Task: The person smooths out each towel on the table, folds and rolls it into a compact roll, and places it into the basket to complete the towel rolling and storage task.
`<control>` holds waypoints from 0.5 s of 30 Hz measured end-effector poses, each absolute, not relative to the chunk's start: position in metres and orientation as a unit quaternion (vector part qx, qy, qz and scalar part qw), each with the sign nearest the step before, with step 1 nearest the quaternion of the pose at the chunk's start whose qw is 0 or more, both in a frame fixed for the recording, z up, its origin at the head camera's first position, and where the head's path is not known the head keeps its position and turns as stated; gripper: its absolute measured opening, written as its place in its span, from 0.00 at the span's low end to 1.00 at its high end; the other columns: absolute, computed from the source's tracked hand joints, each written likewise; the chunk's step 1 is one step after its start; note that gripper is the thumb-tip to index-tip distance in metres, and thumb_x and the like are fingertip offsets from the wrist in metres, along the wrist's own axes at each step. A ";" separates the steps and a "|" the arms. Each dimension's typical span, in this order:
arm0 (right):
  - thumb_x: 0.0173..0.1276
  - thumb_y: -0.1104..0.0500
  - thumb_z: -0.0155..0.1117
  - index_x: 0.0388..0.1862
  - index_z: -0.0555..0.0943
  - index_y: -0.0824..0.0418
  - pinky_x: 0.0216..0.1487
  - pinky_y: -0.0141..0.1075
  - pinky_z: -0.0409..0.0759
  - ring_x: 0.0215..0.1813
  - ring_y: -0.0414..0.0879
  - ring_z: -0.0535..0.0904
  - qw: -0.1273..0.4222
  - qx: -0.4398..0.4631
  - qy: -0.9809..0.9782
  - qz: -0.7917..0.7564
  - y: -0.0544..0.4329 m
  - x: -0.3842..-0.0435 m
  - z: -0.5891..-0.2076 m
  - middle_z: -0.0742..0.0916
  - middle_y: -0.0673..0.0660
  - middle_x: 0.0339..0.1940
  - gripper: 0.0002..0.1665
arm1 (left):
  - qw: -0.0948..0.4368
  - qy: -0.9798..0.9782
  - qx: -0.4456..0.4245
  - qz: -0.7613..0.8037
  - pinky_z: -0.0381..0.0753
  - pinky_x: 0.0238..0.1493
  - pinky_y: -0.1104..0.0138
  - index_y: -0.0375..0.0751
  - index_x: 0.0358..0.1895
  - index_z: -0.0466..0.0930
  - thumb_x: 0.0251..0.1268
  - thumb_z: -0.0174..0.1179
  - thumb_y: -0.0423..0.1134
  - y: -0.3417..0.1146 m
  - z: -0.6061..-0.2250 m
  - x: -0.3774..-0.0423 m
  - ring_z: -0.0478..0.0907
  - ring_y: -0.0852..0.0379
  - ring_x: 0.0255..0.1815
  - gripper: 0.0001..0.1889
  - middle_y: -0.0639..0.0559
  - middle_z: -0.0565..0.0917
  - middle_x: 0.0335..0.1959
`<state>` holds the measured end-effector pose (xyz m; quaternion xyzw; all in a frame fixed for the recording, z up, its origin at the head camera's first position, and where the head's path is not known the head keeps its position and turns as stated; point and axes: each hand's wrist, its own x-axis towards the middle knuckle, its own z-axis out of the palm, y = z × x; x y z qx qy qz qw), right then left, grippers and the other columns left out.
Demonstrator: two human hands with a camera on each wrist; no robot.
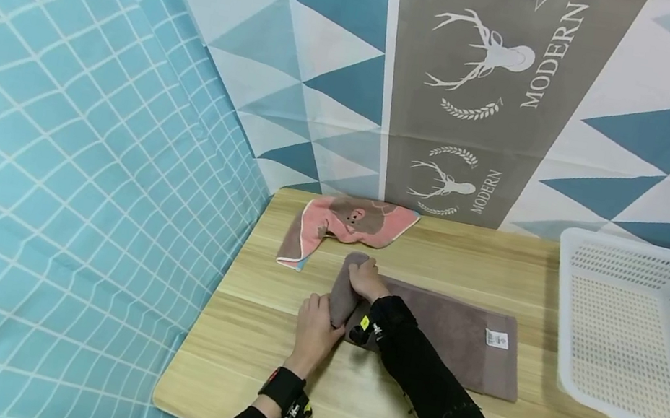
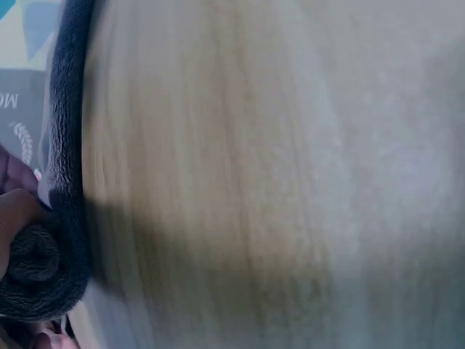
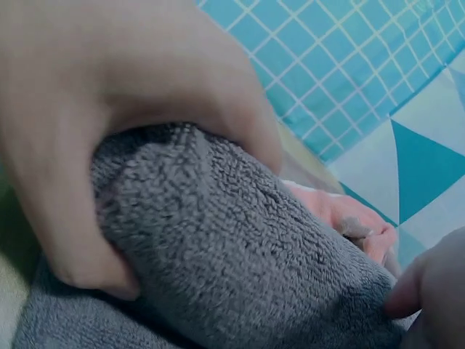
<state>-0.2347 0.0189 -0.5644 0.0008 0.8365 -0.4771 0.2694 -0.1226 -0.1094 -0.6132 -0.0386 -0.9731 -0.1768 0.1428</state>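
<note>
Towel (image 1: 454, 330), grey-brown, lies on the wooden table (image 1: 239, 355), left of a white plastic basket (image 1: 623, 342) and apart from it; the towel's left end is rolled up, the remainder is flat. Right hand (image 1: 368, 280): grasping the far part of the roll, thumb and fingers spread only by the roll's thickness and curved round its sides. Left hand (image 1: 316, 330): grasping the near end of the roll, thumb at that end, fingers along its left side. A pink-and-brown cloth (image 1: 359, 220) lies beyond the roll. White label (image 1: 496, 339) near the towel's right end: print too small to read. Wall covering (image 1: 453, 125): "MODERN" legible twice, set sideways beside deer heads; the left wrist view shows only "MO". Faint lettering on the right sleeve (image 1: 447, 417) cannot be read reliably.
</note>
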 end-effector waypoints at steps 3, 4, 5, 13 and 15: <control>0.80 0.45 0.35 0.78 0.38 0.72 0.73 0.58 0.59 0.75 0.67 0.56 0.255 0.026 0.831 -0.494 0.019 -0.236 -0.565 0.49 0.75 0.77 0.43 | 0.160 -0.976 -0.059 -0.134 0.71 0.42 0.58 0.31 0.56 0.74 0.44 0.81 0.45 -0.104 -0.612 -0.121 0.69 0.46 0.38 0.37 0.42 0.73 0.39; 0.80 0.43 0.37 0.78 0.37 0.71 0.73 0.58 0.58 0.75 0.67 0.54 0.254 0.031 0.828 -0.499 0.020 -0.237 -0.565 0.47 0.74 0.77 0.45 | 0.159 -0.977 -0.065 -0.130 0.71 0.42 0.58 0.31 0.57 0.73 0.43 0.81 0.45 -0.102 -0.612 -0.121 0.69 0.46 0.39 0.38 0.41 0.72 0.40; 0.79 0.40 0.41 0.79 0.36 0.70 0.73 0.59 0.57 0.77 0.66 0.52 0.253 0.034 0.825 -0.504 0.021 -0.237 -0.567 0.46 0.74 0.78 0.48 | 0.151 -0.978 -0.071 -0.128 0.71 0.43 0.58 0.30 0.58 0.71 0.44 0.81 0.44 -0.100 -0.612 -0.120 0.69 0.46 0.40 0.39 0.41 0.72 0.42; 0.65 0.36 0.65 0.79 0.27 0.63 0.71 0.62 0.59 0.78 0.68 0.50 0.203 0.018 0.811 -0.549 0.022 -0.268 -0.663 0.46 0.73 0.79 0.70 | 0.032 -0.966 -0.078 -0.244 0.73 0.60 0.49 0.25 0.73 0.56 0.66 0.64 0.43 -0.095 -0.609 -0.112 0.71 0.37 0.61 0.40 0.31 0.67 0.64; 0.70 0.43 0.64 0.79 0.27 0.63 0.73 0.60 0.59 0.79 0.66 0.49 0.214 0.023 0.798 -0.563 0.023 -0.268 -0.659 0.45 0.72 0.80 0.65 | -0.005 -0.946 -0.062 -0.318 0.71 0.63 0.48 0.28 0.75 0.55 0.75 0.54 0.48 -0.098 -0.605 -0.114 0.70 0.37 0.64 0.36 0.31 0.66 0.66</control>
